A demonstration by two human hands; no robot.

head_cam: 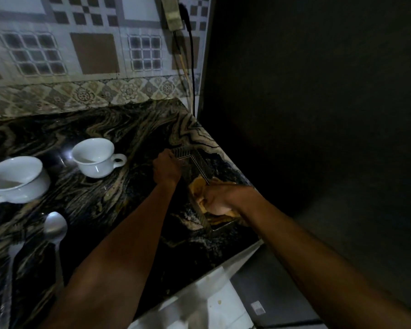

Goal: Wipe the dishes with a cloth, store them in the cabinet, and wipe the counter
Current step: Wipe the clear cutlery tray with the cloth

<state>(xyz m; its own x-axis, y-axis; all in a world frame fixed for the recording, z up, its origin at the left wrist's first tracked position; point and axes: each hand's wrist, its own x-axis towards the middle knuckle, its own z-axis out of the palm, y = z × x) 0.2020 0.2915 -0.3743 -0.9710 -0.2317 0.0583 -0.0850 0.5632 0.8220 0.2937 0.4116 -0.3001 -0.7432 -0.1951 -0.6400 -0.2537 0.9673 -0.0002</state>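
Only two arms of the person show, reaching in from below over the marbled bench (128,129). Both forearms are bare from the frame's lower edge to the wrist, with no sleeve, watch, bracelet or glove showing. The left hand (166,169) and right hand (220,200) wear no rings that the dim light lets one see. The fingers are too dark and blurred to make out nails.
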